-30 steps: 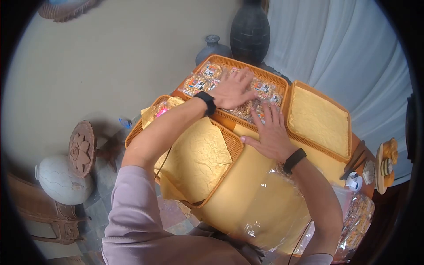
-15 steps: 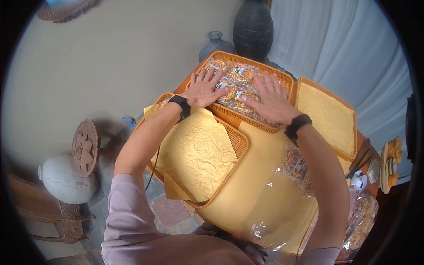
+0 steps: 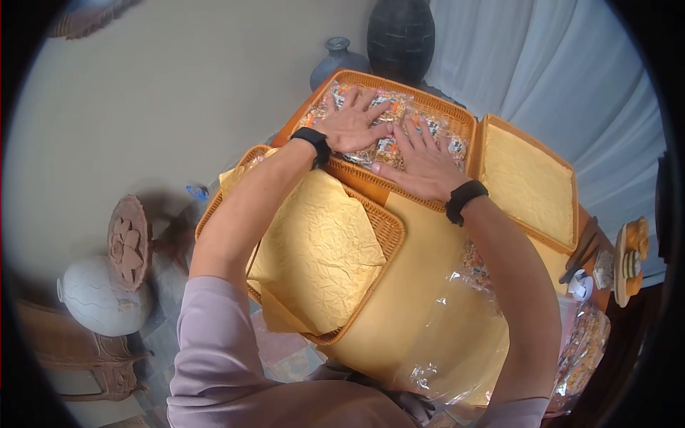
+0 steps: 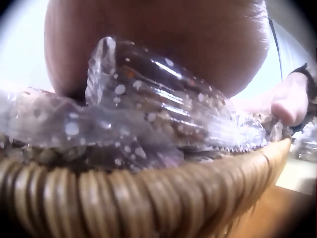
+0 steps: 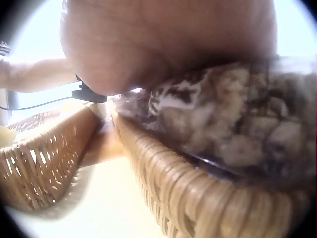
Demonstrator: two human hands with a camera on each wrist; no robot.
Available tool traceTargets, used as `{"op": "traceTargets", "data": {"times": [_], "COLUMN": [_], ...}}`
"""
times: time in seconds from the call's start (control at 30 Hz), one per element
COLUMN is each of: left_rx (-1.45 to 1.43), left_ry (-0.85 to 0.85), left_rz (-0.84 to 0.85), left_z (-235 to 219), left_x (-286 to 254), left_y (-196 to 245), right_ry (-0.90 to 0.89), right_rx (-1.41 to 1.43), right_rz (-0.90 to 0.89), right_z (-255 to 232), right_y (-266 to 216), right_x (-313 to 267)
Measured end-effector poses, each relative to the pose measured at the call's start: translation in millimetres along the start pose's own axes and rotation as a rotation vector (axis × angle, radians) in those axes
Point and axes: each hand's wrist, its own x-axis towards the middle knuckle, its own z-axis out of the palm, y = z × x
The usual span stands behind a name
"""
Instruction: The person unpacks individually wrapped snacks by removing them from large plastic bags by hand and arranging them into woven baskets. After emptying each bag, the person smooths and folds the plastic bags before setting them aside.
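At the back of the table, a wicker basket point(image 3: 437, 104) is filled with clear-wrapped snack packets point(image 3: 457, 148) of nutty-looking pieces. My left hand point(image 3: 351, 130) lies spread, palm down, on the packets in the basket's left half. Beside it, my right hand point(image 3: 426, 165) rests with straight fingers over the packets at the near side. In the left wrist view, a crinkled clear packet point(image 4: 168, 106) stands up under the palm, above the woven rim point(image 4: 143, 198). Lumpy beige pieces show through a packet point(image 5: 237, 119) under the right palm.
A paper-lined basket point(image 3: 389, 230) stands at the near left, another lined basket point(image 3: 528, 182) at the right. Clear plastic bags point(image 3: 457, 335) lie on the table's near part, with more packets point(image 3: 581, 349) at the right edge. Dark vases point(image 3: 401, 43) stand behind.
My hands first shifted apart over the packets, left hand leftward and right hand up into the basket. Since then they have come closer together, the left moving right and the right slightly left.
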Motion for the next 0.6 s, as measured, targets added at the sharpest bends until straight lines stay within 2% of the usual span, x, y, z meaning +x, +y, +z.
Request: {"op": "traceTargets", "data": {"times": [0.13,0.53,0.6], "left_rx": [-0.022,0.039,-0.006], "left_ry": [0.038,0.034,0.07], "left_rz": [0.056,0.047,0.092], "left_z": [3.4,6.3,-3.0], "left_x": [-3.6,-1.9,-4.5], "left_y": [-10.3,-7.6,-8.3], "right_ry": [0.024,-0.012,-0.038], "right_rx": [0.029,0.103,0.27], "right_rz": [-0.006,0.027,-0.016], "right_z": [1.1,-9.4,-19.7], "right_y": [-1.1,1.1,8.2], "right_x": [-1.7,-4.4,-8.5]}}
